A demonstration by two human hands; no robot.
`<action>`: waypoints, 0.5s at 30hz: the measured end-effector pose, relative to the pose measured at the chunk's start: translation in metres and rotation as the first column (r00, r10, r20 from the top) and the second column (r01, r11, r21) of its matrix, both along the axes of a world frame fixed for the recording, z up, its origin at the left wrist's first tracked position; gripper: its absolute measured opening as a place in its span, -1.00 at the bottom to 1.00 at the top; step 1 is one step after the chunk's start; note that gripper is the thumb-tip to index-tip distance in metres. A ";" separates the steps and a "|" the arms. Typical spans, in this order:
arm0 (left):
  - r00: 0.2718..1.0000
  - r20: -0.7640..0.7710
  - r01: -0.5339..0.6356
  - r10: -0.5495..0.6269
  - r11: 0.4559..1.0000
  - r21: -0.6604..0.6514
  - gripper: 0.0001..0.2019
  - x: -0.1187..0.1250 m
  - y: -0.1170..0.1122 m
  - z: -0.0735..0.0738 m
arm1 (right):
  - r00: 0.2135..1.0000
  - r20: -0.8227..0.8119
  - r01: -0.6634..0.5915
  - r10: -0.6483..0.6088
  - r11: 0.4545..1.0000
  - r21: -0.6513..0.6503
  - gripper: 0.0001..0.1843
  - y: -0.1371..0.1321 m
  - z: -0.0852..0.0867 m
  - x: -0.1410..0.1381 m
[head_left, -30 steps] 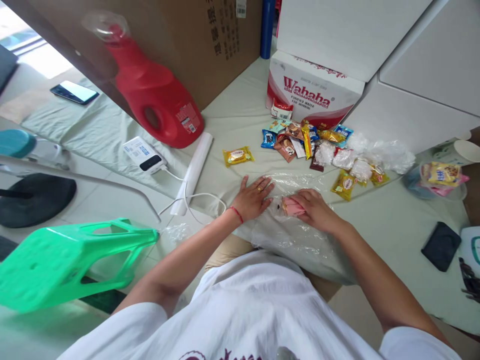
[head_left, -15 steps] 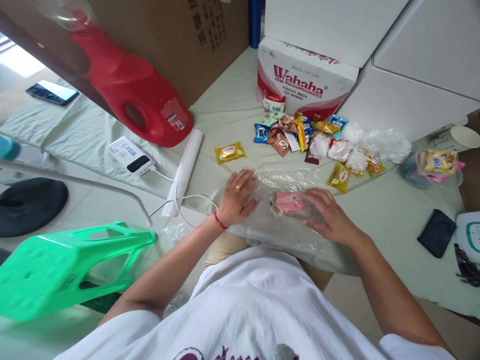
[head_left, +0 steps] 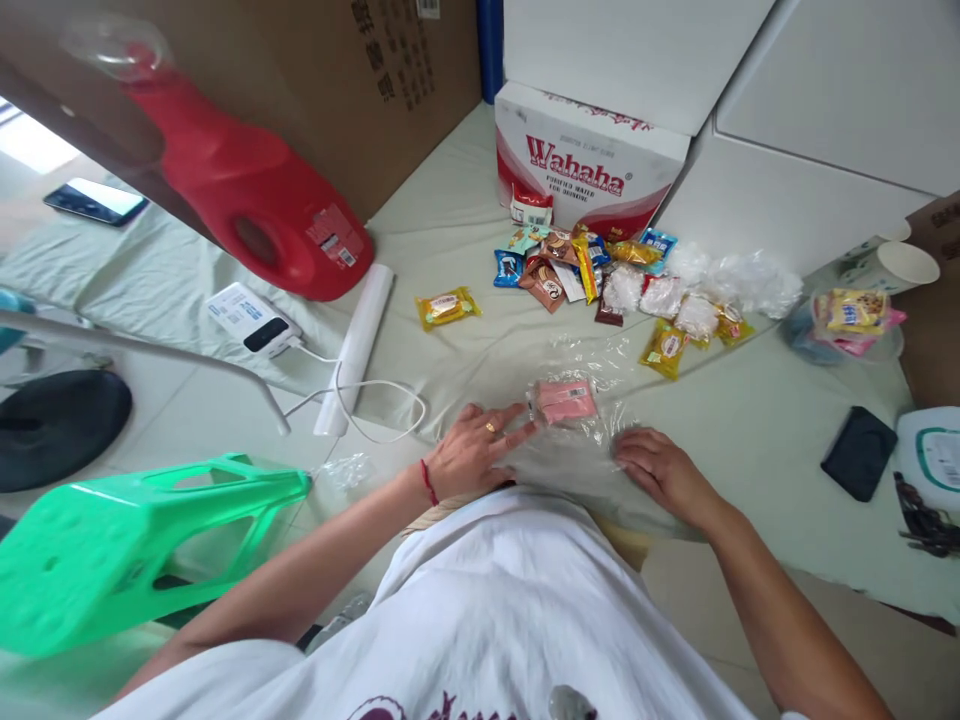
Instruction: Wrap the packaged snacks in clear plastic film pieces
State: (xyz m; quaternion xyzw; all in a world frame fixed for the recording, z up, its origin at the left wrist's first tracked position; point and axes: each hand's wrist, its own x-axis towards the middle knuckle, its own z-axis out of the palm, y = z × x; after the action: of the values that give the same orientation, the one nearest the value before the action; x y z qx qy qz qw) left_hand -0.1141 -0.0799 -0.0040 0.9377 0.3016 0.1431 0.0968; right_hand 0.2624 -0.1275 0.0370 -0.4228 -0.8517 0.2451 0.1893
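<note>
A pink packet [head_left: 568, 401] with a barcode lies on a sheet of clear plastic film [head_left: 577, 458] at the front edge of the cloth-covered table. My left hand [head_left: 474, 450], with a ring and a red wrist cord, has two fingers stretched over the film toward the packet's left end. My right hand [head_left: 666, 475] is at the film's right side, fingers together and curled onto its edge; the thumb tip is hard to see. Beyond the film lies a single yellow snack packet [head_left: 448, 308]. A pile of wrapped snacks [head_left: 559, 270] sits farther back.
A white Wahaha carton [head_left: 585, 165] stands behind the snacks. To the left are a red jug [head_left: 262, 200], a white roll [head_left: 356, 350] and a power bank [head_left: 251, 318] with its cable. On the right are a paper cup [head_left: 896, 272], a snack tub [head_left: 814, 330] and a black pouch [head_left: 859, 453].
My left hand has come down nearer the table edge, fingers toward the pink packet. My right hand has drawn back from the packet to the film's edge, fingers closing.
</note>
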 end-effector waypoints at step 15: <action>0.995 0.051 -0.082 0.085 0.994 -0.072 -0.44 -0.003 0.027 0.012 | 0.995 0.066 0.087 -0.068 0.934 -0.345 -0.60 0.123 0.044 -0.008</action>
State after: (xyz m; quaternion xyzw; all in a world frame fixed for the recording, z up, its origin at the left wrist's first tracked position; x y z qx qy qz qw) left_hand -0.1169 -0.0528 0.0078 0.9160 0.3426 0.1617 0.1316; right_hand 0.2539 -0.0046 0.0805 -0.4892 -0.7823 0.3729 0.0987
